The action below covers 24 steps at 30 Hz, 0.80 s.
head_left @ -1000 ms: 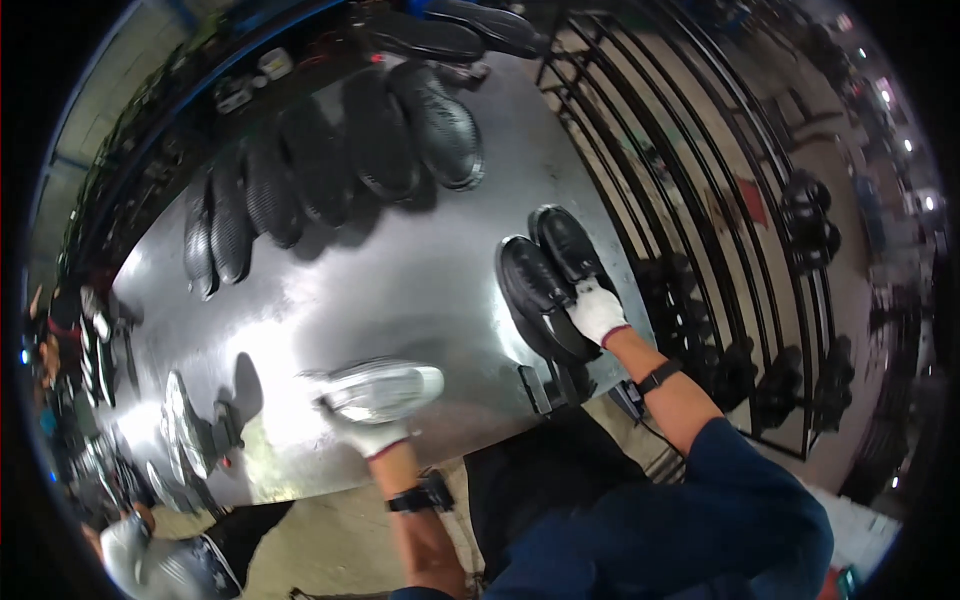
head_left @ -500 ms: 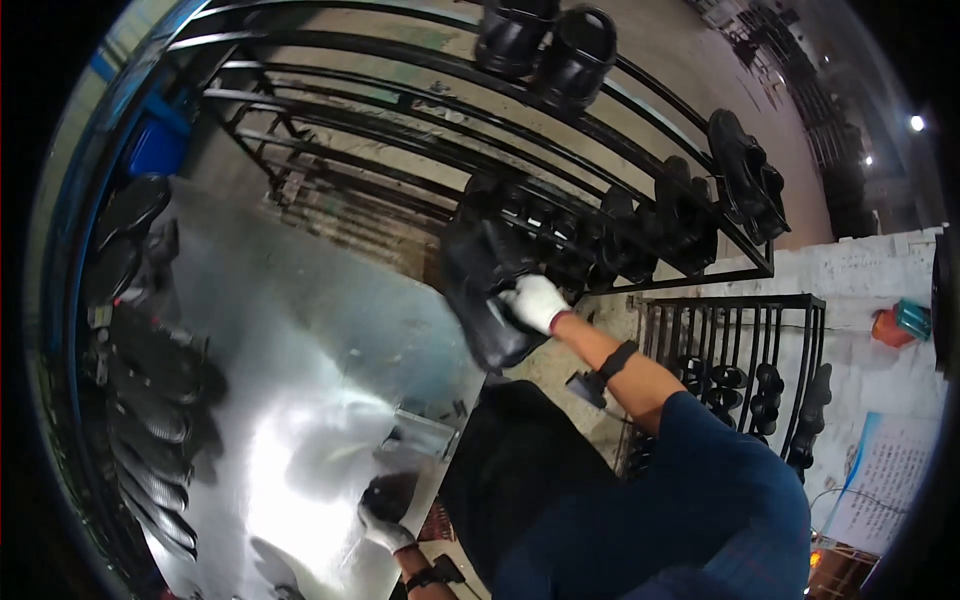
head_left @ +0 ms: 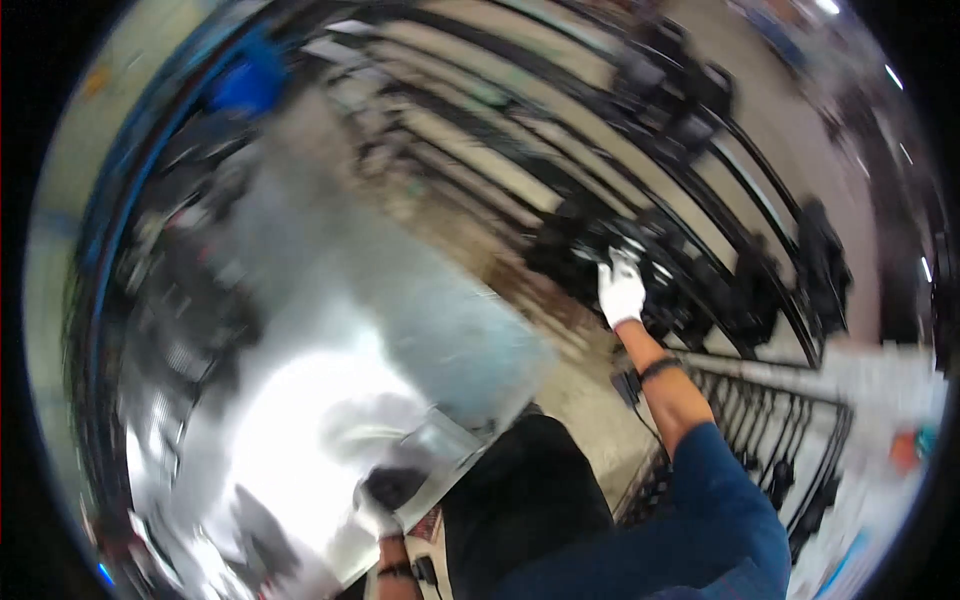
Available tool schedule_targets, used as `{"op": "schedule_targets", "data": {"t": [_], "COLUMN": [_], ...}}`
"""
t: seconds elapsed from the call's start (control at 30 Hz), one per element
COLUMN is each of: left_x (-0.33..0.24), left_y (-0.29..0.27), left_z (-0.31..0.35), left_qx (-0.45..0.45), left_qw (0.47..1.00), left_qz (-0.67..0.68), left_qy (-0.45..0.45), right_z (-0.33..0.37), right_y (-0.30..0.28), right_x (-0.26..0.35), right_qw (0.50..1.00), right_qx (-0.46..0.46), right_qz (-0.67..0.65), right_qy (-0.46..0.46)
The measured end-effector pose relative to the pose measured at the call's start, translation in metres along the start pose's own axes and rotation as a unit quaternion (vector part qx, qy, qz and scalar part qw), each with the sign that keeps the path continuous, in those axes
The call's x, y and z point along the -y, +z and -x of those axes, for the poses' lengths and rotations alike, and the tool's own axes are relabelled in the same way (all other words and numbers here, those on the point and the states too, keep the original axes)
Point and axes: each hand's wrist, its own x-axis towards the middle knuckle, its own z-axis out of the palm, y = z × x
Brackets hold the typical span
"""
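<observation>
My right hand, in a white glove, reaches to the black metal rack with its fingers stretched out and apart. Just beyond the fingertips are black shoes on a lower tier; blur hides whether I touch one. At the near edge of the shiny metal table, my left hand, also gloved, is closed at a small dark shoe, whose outline is smeared. Both wrists wear black straps with a small device.
The black rack carries more black shoes on its upper tier. Dark soles or shoes line the table's left side. A second, smaller rack stands at the right, and a blue container is at the far left.
The black shoe that my right hand gripped has left it, and the hand has moved right, to the rack. The whole view has swung, while my left hand stays at the table edge.
</observation>
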Motion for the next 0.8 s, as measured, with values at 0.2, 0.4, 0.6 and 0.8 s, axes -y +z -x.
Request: {"op": "schedule_targets", "data": {"t": [0.2, 0.4, 0.6, 0.8], "left_x": [0.0, 0.012, -0.001, -0.132], "left_y": [0.014, 0.016, 0.027, 0.133], "left_z": [0.009, 0.017, -0.016, -0.053], "left_qx": [0.028, 0.028, 0.006, 0.076], "left_qw": [0.998, 0.998, 0.968, 0.942], "left_qz": [-0.012, 0.053, -0.187, -0.102], "left_qy": [-0.046, -0.017, 0.17, 0.31], "right_z": [0.02, 0.026, 0.067, 0.127], "right_y": [0.019, 0.008, -0.019, -0.095], "right_x": [0.364, 0.612, 0.558, 0.37], "right_qw": [0.825, 0.549, 0.613, 0.669], "right_qx": [0.271, 0.561, 0.554, 0.552], "right_qz": [-0.312, -0.613, -0.563, -0.494], "right_qy": [-0.386, 0.087, -0.009, 0.059]}}
